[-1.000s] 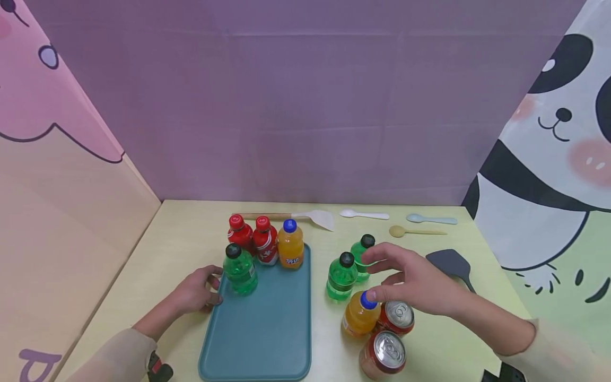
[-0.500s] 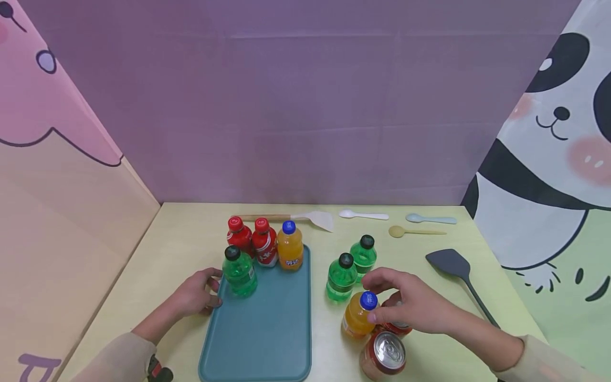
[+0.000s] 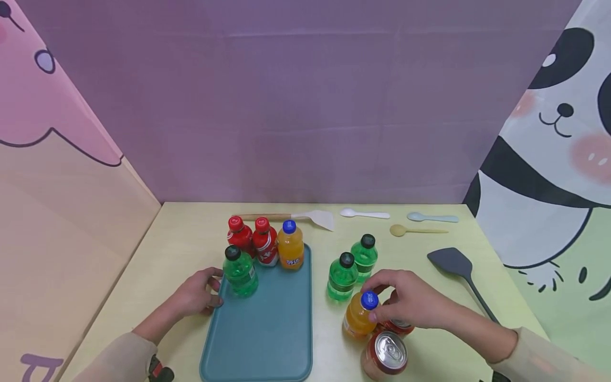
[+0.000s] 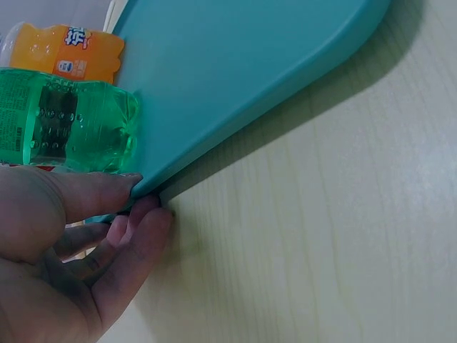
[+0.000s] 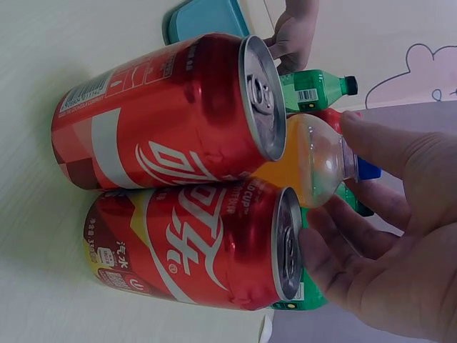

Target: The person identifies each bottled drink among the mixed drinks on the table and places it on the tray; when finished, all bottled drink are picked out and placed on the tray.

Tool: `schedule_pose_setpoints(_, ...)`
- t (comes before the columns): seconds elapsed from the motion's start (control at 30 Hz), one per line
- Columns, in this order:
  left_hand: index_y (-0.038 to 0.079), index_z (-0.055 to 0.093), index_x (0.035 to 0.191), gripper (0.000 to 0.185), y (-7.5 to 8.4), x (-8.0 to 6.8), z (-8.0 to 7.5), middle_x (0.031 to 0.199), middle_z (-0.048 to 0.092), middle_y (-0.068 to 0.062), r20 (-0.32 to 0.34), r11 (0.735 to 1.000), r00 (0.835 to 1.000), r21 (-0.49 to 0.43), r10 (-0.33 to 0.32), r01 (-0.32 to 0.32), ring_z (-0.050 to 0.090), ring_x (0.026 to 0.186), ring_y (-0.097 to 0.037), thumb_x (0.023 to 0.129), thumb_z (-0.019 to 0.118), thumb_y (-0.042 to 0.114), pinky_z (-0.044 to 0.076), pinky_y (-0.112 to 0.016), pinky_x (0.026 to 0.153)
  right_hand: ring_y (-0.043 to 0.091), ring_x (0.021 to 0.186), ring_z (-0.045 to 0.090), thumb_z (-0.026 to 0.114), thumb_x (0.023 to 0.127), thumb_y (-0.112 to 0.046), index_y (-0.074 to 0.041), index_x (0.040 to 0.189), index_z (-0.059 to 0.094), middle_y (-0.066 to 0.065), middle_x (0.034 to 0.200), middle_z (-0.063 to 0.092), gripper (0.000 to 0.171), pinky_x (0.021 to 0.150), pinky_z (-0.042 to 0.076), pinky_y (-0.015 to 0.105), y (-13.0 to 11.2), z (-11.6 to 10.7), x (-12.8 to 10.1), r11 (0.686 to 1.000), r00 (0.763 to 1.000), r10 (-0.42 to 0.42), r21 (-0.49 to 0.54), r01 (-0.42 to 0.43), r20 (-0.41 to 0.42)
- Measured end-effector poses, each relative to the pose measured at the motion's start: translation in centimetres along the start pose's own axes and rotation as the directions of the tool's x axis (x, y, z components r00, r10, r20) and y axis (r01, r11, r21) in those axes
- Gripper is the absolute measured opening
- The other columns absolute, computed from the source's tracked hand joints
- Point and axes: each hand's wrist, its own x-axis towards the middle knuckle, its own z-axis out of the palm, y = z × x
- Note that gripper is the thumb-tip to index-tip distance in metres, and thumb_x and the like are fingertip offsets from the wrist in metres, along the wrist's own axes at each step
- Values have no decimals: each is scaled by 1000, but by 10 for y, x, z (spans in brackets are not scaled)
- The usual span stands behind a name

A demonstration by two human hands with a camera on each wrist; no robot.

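My left hand [image 3: 195, 292] pinches the left rim of the blue-green tray [image 3: 260, 339], thumb at its upper edge and fingers below in the left wrist view. On the tray's far end stand a green soda bottle [image 3: 241, 276], two red-capped cola bottles [image 3: 265, 245] and an orange soda bottle with a blue cap [image 3: 290, 249]. Right of the tray, my right hand [image 3: 410, 302] grips a second orange soda bottle [image 3: 355, 318] near its neck, thumb on one side and fingers behind. Two red cola cans [image 5: 171, 114] stand close beside it, one partly under the hand in the head view.
Two green soda bottles [image 3: 341, 278] stand just beyond the right hand. A dark spatula [image 3: 451, 261] lies at the right. Along the back lie a wooden-handled spatula [image 3: 317, 218], a white spoon [image 3: 365, 214], a pale blue spoon [image 3: 431, 217] and a yellowish spoon [image 3: 417, 231].
My right hand has come down from above the cans and green bottles to the orange soda bottle's neck, and its fingers have closed around it. The left hand keeps its place on the tray.
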Motion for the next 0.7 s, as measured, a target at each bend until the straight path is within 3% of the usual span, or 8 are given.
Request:
schedule_pose_setpoints(0.43, -7, 42, 145, 69, 0, -1, 1, 106, 56, -17, 3, 1000, 1000, 0, 3, -3, 61, 78, -24, 84, 73, -8, 63, -37, 64, 14, 101, 64, 79, 91, -28, -19, 115, 68, -5, 111, 67, 28, 73, 58, 25, -4, -2, 1, 995, 1000, -4, -103, 6, 18)
schedule_pose_setpoints(0.6, -7, 41, 145, 69, 3, -2, 0, 106, 56, -17, 7, 1000, 1000, 1, 1, -1, 61, 78, -24, 84, 72, -9, 63, -37, 64, 17, 109, 63, 76, 93, -32, -22, 115, 67, -8, 113, 66, 26, 81, 57, 26, -9, -6, 0, 988, 1000, -15, -155, 14, -6)
schedule_pose_setpoints(0.7, -8, 41, 145, 69, 4, -3, -1, 106, 56, -17, 8, 1000, 1000, 1, 0, 0, 61, 78, -24, 84, 71, -9, 63, -38, 64, 24, 116, 64, 72, 95, -33, -18, 121, 65, -6, 117, 65, 30, 88, 58, 28, -15, -11, 0, 987, 999, -46, -153, 44, -14)
